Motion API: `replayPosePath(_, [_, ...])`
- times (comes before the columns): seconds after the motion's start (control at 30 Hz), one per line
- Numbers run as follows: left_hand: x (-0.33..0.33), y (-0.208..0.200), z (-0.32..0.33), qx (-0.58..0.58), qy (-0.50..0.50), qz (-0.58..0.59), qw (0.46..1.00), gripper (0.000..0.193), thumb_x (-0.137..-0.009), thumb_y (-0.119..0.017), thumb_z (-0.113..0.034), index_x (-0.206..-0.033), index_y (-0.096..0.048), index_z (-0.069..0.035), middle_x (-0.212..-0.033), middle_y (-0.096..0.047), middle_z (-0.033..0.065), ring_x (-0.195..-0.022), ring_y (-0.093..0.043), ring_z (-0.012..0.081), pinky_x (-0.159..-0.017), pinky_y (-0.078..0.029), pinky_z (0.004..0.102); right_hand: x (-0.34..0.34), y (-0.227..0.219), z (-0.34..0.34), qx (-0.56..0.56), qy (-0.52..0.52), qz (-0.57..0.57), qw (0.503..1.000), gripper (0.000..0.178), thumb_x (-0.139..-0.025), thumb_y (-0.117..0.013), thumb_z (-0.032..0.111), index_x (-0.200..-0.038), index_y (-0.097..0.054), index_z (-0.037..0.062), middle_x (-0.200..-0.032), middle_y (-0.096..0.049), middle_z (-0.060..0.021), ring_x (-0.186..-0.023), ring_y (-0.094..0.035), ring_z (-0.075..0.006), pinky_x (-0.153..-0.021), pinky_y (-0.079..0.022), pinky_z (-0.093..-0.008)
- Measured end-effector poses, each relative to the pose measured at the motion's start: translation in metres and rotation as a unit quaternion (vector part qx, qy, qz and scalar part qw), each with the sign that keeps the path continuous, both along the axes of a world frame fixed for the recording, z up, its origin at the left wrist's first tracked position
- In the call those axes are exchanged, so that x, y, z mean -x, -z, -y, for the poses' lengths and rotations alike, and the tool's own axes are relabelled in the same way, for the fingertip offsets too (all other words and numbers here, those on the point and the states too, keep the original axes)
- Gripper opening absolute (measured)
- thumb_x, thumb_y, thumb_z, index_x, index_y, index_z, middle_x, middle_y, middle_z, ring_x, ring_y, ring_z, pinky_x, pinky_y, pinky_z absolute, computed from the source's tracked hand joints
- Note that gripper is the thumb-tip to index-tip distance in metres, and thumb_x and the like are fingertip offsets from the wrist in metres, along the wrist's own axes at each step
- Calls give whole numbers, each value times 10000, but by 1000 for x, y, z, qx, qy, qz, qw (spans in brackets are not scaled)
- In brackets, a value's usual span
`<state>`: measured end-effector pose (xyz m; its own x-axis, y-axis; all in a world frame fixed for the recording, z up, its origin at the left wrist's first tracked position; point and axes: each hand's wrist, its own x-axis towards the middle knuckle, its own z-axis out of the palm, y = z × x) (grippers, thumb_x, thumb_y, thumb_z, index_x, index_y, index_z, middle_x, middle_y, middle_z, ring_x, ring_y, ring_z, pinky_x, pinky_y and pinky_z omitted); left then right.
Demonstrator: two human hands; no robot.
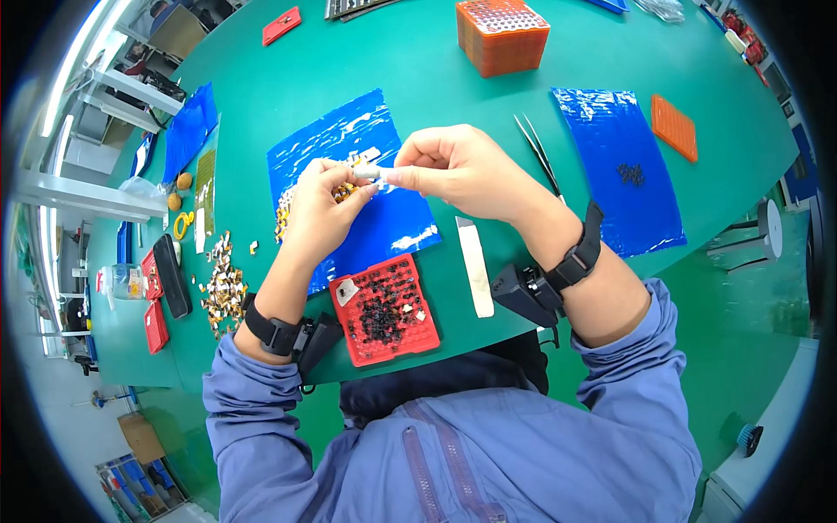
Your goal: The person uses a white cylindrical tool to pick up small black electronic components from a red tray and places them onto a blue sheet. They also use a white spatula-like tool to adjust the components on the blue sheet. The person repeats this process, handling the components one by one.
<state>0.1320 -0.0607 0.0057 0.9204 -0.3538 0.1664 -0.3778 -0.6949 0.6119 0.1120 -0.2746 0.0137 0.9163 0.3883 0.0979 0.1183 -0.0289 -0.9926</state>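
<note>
My left hand [321, 209] and my right hand [453, 166] meet above a blue plastic sheet [392, 222] on the green table [436, 78]. Between their fingertips they pinch a small white part [373, 173]. Small gold-coloured pieces [288, 205] lie on the sheet under my left hand. A red tray [384, 309] full of small black parts sits at the near table edge, below both hands. Black straps with small devices are on both wrists.
A white strip [475, 266] and black tweezers [539, 152] lie right of the sheet. A second blue sheet [619, 170] holds several black bits beside an orange tray [674, 127]. An orange stack [501, 35] stands at the back. Loose gold pieces [222, 283] lie at left.
</note>
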Motion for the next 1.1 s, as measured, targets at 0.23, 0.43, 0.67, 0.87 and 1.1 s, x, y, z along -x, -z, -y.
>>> replayPosePath(0.23, [-3,9,-3,-11,-7,4,1000,167,-738,-719,-164,-856,-679,-54,-865,-534,99,-843,-528,240,-754,-439,342,2,-1,0,30,3,15,999,177,-858,-643,180,-836,-632,5,-690,-562,32,-622,-466,-27,-530,-367,-186])
replayPosePath(0.43, [-5,11,-8,-51,-19,33,998,213,-769,-698,-119,-955,-619,-50,-912,-517,50,-794,-516,150,-695,-447,279,0,4,-1,11,9,5,1000,189,-840,-655,194,-820,-631,8,-654,-548,23,-581,-449,-36,-499,-350,-201])
replayPosePath(0.67, [0,-9,-32,55,-47,48,996,194,-778,-682,-107,-941,-599,-45,-885,-553,26,-761,-485,108,-705,-424,244,-1,3,-3,34,24,14,999,237,-814,-671,244,-782,-633,12,-565,-513,16,-508,-419,-49,-444,-318,-229])
replayPosePath(0.87, [20,-41,-114,67,-127,4,990,154,-779,-679,-109,-896,-622,-24,-804,-605,28,-782,-551,104,-681,-443,276,5,-6,-2,40,21,-14,999,206,-822,-667,217,-792,-637,16,-579,-505,39,-524,-412,-31,-454,-316,-216])
replayPosePath(1.1, [58,-33,-180,-195,-122,-27,973,190,-698,-728,-113,-853,-636,-53,-846,-552,98,-861,-537,256,-769,-433,346,8,-15,-5,71,23,-42,996,174,-832,-660,181,-787,-632,15,-608,-511,53,-548,-405,-13,-477,-313,-195])
